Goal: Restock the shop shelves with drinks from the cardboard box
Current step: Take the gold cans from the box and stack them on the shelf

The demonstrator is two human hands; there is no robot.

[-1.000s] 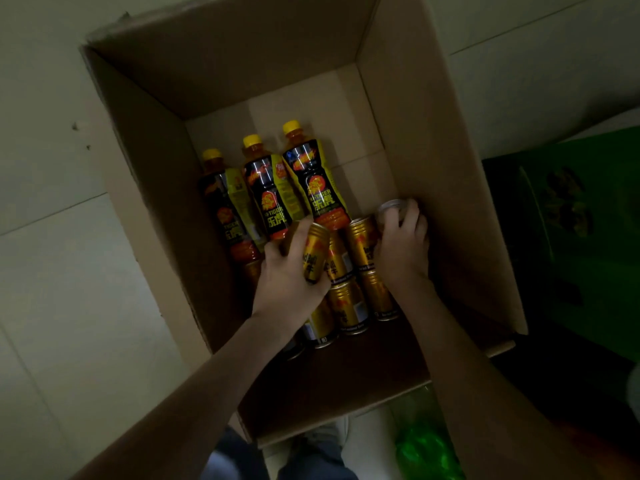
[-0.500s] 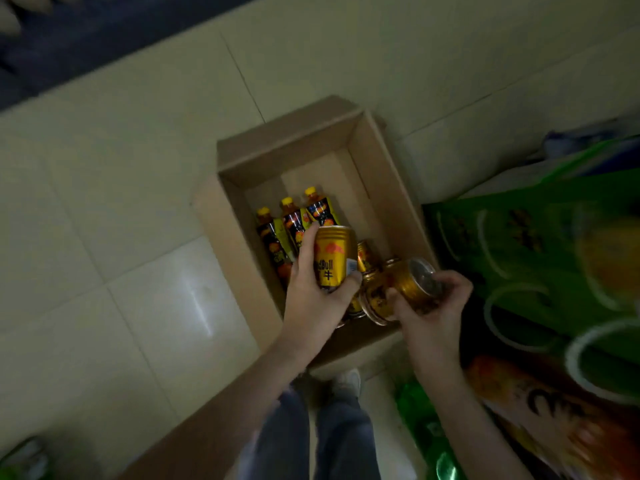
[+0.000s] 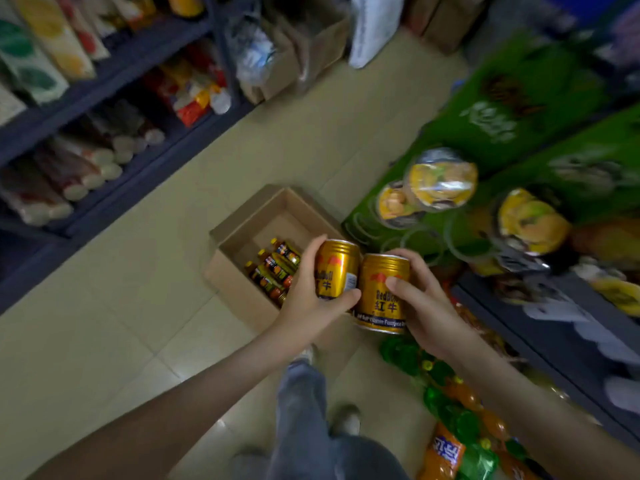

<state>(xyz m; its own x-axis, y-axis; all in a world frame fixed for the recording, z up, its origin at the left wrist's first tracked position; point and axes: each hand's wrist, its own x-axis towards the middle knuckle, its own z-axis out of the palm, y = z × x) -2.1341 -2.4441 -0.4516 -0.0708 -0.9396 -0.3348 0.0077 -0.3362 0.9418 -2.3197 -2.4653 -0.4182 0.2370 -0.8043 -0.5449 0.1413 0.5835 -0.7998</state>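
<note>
two cans in hand, nothing shelved yet

nearest, at 6 o'clock: standing on the tiled floor [image 3: 121,323], with green and orange soda bottles [image 3: 446,410] lying at 5 o'clock. just ahead, gripping one gold can [image 3: 337,268] in the left hand [image 3: 311,303], curled round its side, and a second gold can [image 3: 381,292] in the right hand [image 3: 426,313], clamped between thumb and fingers; both held upright, side by side and touching.

past the hands at 11 o'clock, down on the floor: the cardboard box [image 3: 239,296], open, with a few yellow-capped bottles [image 3: 273,268] lined along one wall. cannot tell whether more cans lie in the part hidden behind the hands.

at 3 o'clock, a dark shelf [image 3: 554,327] with blurred packets; beyond it at 1 o'clock, a green display [image 3: 512,109] with yellow-lidded tubs [image 3: 440,181]. at 10 o'clock, farther off, dark shelves [image 3: 114,74] of packaged goods.

judged from this: picking done for this pair, placing not begun. left to do: carry both cans to a shelf, set them down, come back for the bottles and anything else in the box. too blurred to say which shelf takes drinks.
</note>
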